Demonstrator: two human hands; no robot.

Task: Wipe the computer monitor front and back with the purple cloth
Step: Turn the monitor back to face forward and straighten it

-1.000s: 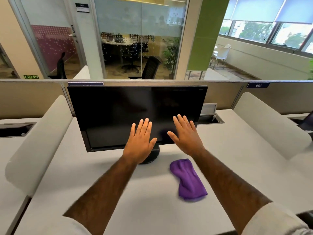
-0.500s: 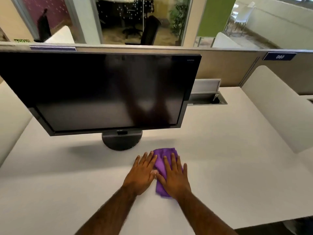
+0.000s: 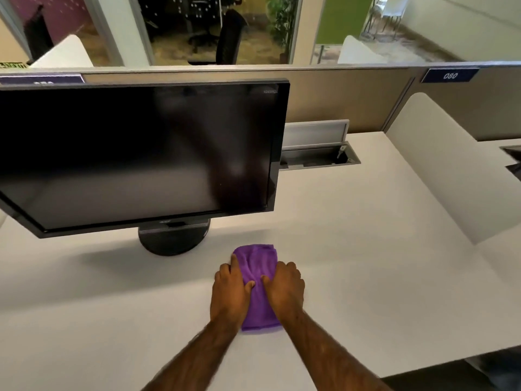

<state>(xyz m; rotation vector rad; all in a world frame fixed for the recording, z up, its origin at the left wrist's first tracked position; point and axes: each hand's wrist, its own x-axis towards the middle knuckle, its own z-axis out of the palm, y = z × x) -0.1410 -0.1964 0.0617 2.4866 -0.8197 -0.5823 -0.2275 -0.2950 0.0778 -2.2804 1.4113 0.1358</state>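
Observation:
The purple cloth (image 3: 258,266) lies folded on the white desk (image 3: 366,263), just right of the monitor's round black base (image 3: 172,238). My left hand (image 3: 229,286) grips the cloth's left edge with curled fingers. My right hand (image 3: 286,283) grips its right edge the same way. The black computer monitor (image 3: 135,153) stands at the left with its dark screen facing me, slightly tilted. Its back is hidden.
A beige partition (image 3: 338,94) runs behind the desk, with an open cable tray (image 3: 318,158) beside the monitor. A white curved divider (image 3: 439,170) bounds the desk on the right. The desk's front edge (image 3: 423,365) is near right.
Both hands came down from in front of the screen onto the cloth, then curled from flat to gripping its two sides. The view moved closer and lower.

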